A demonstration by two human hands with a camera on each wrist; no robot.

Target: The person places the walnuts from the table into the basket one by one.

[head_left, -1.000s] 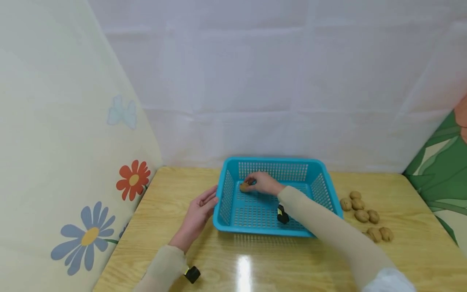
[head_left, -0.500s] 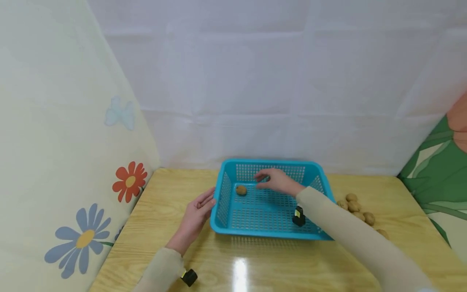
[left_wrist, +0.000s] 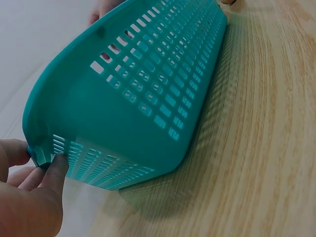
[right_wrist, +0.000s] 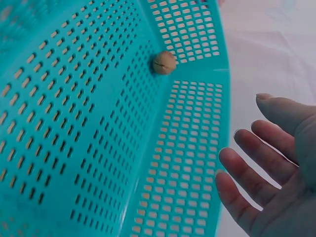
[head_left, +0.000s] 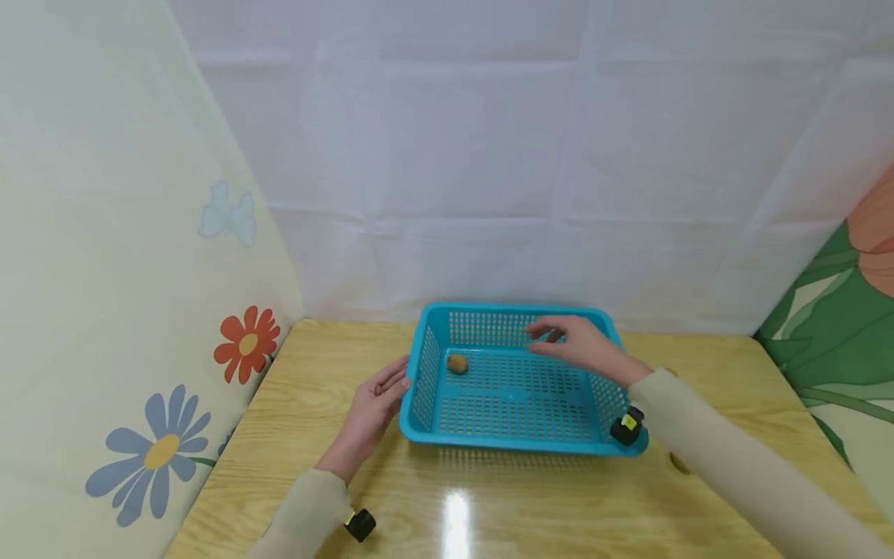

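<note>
A blue plastic basket (head_left: 513, 446) with slotted walls stands on the table. One walnut (head_left: 457, 363) lies inside, near its left back corner; the right wrist view also shows this walnut (right_wrist: 164, 62). My left hand (head_left: 370, 407) holds the basket's left rim. In the left wrist view, the left hand's thumb is on the rim and its fingers (left_wrist: 58, 173) are beneath it. Above the right back part of the basket is my right hand (head_left: 580, 344), its fingers apart and nothing in them.
More walnuts on the table right of the basket are mostly hidden by my right sleeve (head_left: 726, 450); part of one walnut (head_left: 679, 463) shows below it. A white cloth (head_left: 489, 155) hangs behind the wooden table (head_left: 412, 505), with flower-printed panels at both sides.
My right hand has let go of the walnut in the basket, then moved right and away from it. The left hand stays at the left rim.
</note>
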